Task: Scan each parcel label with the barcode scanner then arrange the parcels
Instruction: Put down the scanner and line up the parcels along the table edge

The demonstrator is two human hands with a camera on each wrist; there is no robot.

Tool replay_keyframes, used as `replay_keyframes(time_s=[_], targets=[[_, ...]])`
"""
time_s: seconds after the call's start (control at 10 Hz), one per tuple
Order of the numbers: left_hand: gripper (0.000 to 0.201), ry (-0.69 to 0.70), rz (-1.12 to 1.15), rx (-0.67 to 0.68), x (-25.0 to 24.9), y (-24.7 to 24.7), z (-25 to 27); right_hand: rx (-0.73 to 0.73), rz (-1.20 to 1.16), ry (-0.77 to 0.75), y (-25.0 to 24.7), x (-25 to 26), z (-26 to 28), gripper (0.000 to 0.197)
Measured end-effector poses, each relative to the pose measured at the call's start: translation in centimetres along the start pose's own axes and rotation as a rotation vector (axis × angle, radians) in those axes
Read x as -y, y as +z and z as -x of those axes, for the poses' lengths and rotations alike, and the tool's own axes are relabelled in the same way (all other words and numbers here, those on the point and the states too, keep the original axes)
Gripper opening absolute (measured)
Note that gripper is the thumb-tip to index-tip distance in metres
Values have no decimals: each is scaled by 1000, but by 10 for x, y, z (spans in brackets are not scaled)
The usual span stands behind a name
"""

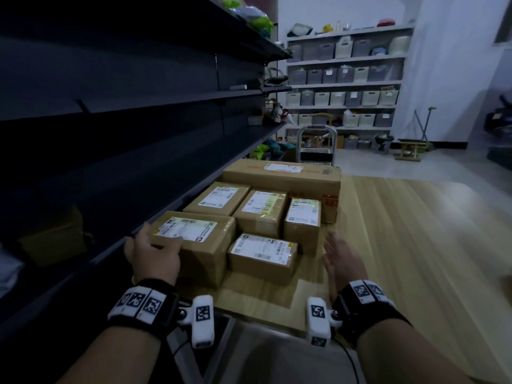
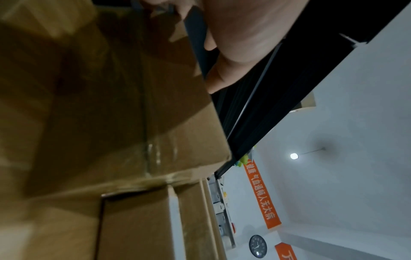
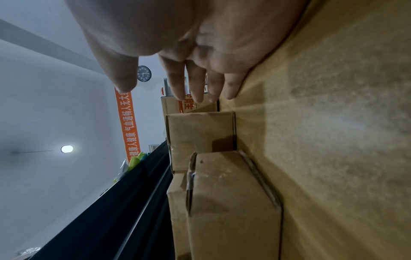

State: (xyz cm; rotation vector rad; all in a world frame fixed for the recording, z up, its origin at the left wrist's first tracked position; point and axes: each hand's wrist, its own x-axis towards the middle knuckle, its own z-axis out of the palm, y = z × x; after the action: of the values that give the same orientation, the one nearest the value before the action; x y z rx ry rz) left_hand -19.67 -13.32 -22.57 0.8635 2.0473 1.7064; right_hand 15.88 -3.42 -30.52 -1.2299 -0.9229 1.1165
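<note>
Several brown cardboard parcels with white labels sit on a wooden table [image 1: 401, 231] against a dark shelf unit [image 1: 110, 134]. My left hand [image 1: 155, 245] grips the near-left corner of the near-left parcel [image 1: 205, 261], thumb on its top by the label and fingers down its left side. The left wrist view shows this parcel [image 2: 100, 105] with the left hand [image 2: 244, 35] between it and the shelf. My right hand [image 1: 340, 253] hovers open, palm leftward, just right of the small flat parcel [image 1: 263, 253] and the upright parcel [image 1: 303, 225]. In the right wrist view its fingers [image 3: 175, 84] are straight and hold nothing.
Two more parcels [image 1: 219, 198] [image 1: 263, 212] and a large carton [image 1: 282, 176] lie behind. A step stool [image 1: 315, 145] stands beyond the table. White shelving with bins [image 1: 343, 79] lines the far wall. The table's right half is bare wood.
</note>
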Motion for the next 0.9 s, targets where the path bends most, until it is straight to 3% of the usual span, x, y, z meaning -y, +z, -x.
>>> replay_keyframes(time_s=[0.1, 0.2, 0.3, 0.4, 0.5, 0.6, 0.7, 0.8, 0.9], targets=[[75, 15, -8, 20, 15, 5, 2, 42, -56, 89, 9, 15, 14, 91], [72, 16, -7, 35, 19, 11, 6, 77, -38, 65, 12, 13, 13, 95], [71, 12, -46, 32, 16, 14, 12, 76, -55, 51, 11, 15, 13, 63], [71, 39, -18, 25, 16, 13, 19, 122, -81, 26, 10, 16, 16, 53], [78, 66, -19, -18, 17, 9, 25, 139, -64, -2, 9, 17, 19, 73], [70, 151, -10, -90, 11, 7, 39, 134, -160, 35, 9, 18, 22, 66], [38, 264, 104, -58, -5, 8, 67, 113, -250, 57, 6, 17, 23, 59], [18, 295, 244, 144, -24, 17, 106, 99, -274, 67, 4, 19, 27, 61], [13, 249, 277, 271, -40, 31, 137, 21, -304, 80, -1, 22, 34, 57]])
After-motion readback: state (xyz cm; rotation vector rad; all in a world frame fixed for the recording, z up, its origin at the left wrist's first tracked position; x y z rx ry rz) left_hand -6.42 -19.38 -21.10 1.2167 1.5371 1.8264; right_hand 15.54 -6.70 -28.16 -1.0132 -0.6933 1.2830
